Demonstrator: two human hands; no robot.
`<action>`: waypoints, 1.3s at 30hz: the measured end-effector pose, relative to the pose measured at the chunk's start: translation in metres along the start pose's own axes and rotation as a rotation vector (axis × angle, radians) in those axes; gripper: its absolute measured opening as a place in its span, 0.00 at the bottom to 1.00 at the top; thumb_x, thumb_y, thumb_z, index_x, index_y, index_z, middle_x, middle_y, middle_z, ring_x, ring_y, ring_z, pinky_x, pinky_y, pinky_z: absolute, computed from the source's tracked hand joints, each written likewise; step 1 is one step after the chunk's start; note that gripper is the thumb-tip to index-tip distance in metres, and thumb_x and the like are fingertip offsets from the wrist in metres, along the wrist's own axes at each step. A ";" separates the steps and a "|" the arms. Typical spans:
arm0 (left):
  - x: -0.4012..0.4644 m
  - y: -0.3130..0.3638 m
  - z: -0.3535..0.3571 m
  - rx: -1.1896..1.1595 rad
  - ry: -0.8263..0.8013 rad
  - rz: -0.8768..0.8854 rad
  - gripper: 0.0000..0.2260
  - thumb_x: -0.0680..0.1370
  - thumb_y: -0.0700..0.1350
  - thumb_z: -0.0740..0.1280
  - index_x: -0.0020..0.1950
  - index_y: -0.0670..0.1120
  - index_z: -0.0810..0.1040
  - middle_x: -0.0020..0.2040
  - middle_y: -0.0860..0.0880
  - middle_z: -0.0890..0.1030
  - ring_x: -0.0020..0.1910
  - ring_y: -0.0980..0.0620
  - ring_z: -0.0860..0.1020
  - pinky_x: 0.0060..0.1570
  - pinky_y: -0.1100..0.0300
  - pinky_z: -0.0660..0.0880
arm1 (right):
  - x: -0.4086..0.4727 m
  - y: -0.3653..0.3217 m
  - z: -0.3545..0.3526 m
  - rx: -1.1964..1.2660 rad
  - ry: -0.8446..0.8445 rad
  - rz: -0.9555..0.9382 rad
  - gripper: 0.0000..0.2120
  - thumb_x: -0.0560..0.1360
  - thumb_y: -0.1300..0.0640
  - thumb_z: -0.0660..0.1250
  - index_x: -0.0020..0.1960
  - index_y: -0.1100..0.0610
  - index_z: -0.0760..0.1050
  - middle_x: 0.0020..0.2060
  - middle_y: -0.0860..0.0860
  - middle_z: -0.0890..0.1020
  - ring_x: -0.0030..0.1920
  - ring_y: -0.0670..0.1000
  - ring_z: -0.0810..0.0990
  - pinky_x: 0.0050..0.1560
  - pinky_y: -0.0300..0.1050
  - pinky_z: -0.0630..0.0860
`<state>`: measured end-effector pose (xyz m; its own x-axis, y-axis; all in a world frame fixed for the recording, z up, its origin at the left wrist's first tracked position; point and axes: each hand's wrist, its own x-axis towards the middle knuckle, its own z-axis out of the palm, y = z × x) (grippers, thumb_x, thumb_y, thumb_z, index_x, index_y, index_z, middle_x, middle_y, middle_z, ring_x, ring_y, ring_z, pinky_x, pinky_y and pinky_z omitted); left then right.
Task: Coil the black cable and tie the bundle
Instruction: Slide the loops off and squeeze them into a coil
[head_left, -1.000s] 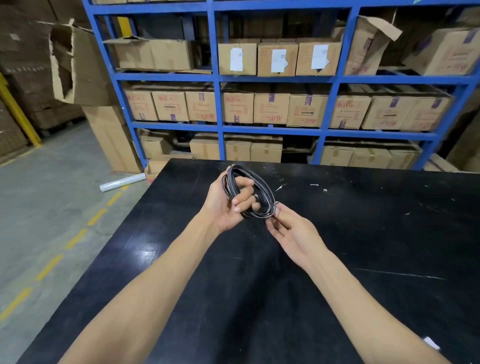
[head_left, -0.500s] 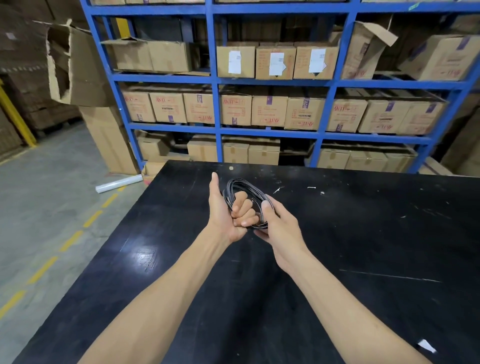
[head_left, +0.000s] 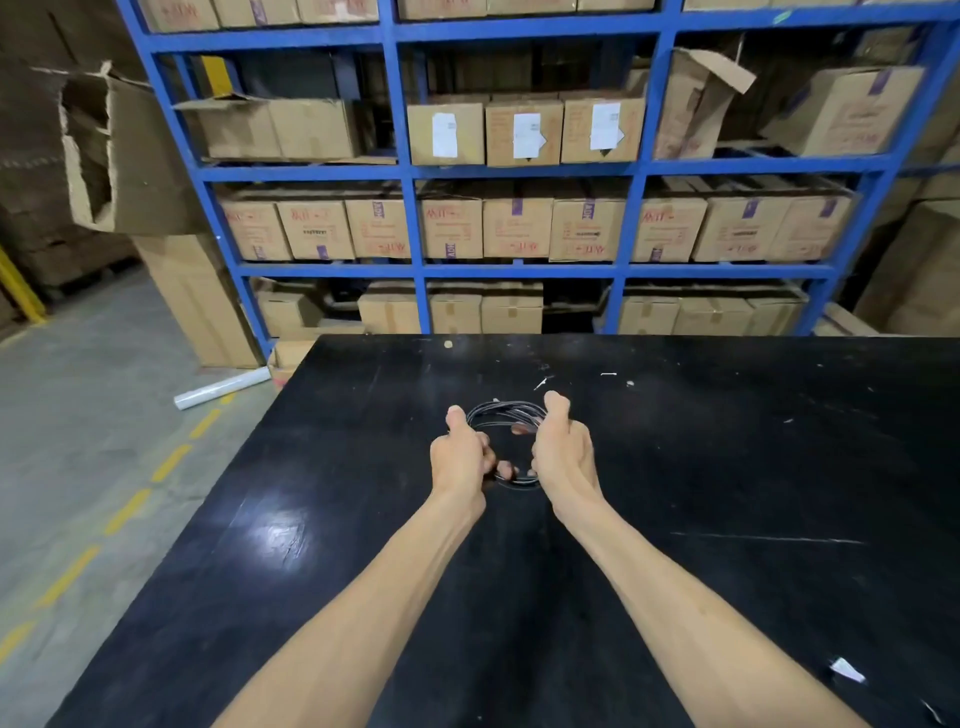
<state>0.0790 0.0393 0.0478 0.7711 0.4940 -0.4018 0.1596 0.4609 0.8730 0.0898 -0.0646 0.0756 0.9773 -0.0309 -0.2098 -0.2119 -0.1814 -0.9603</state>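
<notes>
Cable (head_left: 506, 413): black, wound into a loose ring of several turns; held above the table between the two hands, near the middle of the view
Cable, lie: the ring faces roughly up toward the camera; its longer span seems to run near to far, from the lower arc by the knuckles to the upper arc between the thumbs; the cable ends cannot be made out
Left hand (head_left: 460, 462): fingers curled closed on the left side of the ring, thumb raised along the upper left arc
Right hand (head_left: 561, 457): fingers curled closed on the right side of the ring, thumb raised at the upper right arc
Hands, relation: close together, fingertips almost meeting inside the lower part of the ring
Table (head_left: 727, 493): black, scuffed, with small white flecks; a scrap of white paper (head_left: 847, 670) near the right forearm
Rack (head_left: 410, 171): blue metal shelving behind the table, stocked with cardboard boxes (head_left: 522, 132), some with white labels
Floor (head_left: 78, 441): grey concrete with a dashed yellow line; a white roll (head_left: 221, 387) lies by the table corner
</notes>
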 end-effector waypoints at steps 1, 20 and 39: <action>-0.001 -0.003 0.001 0.058 0.010 0.018 0.21 0.82 0.53 0.53 0.36 0.42 0.69 0.19 0.50 0.64 0.16 0.48 0.66 0.28 0.57 0.72 | 0.000 0.004 -0.001 -0.099 -0.001 -0.067 0.30 0.83 0.41 0.48 0.36 0.54 0.80 0.36 0.53 0.84 0.41 0.56 0.82 0.50 0.53 0.76; -0.037 -0.030 -0.004 0.812 -0.496 0.845 0.13 0.82 0.46 0.66 0.66 0.52 0.81 0.38 0.62 0.77 0.39 0.64 0.76 0.44 0.72 0.69 | 0.015 0.023 -0.064 -0.377 -0.175 -0.178 0.46 0.74 0.22 0.35 0.75 0.48 0.69 0.57 0.52 0.81 0.57 0.52 0.77 0.60 0.51 0.69; -0.048 -0.063 0.051 1.224 -0.532 1.022 0.08 0.76 0.29 0.63 0.49 0.34 0.81 0.47 0.39 0.79 0.46 0.39 0.78 0.48 0.46 0.77 | 0.029 0.067 -0.120 -0.298 -0.157 0.002 0.22 0.84 0.44 0.51 0.70 0.56 0.69 0.39 0.50 0.81 0.35 0.48 0.76 0.40 0.46 0.74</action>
<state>0.0635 -0.0508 0.0262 0.9215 -0.1967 0.3348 -0.3481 -0.8005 0.4879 0.1045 -0.1954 0.0274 0.9588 0.1159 -0.2595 -0.1793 -0.4618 -0.8687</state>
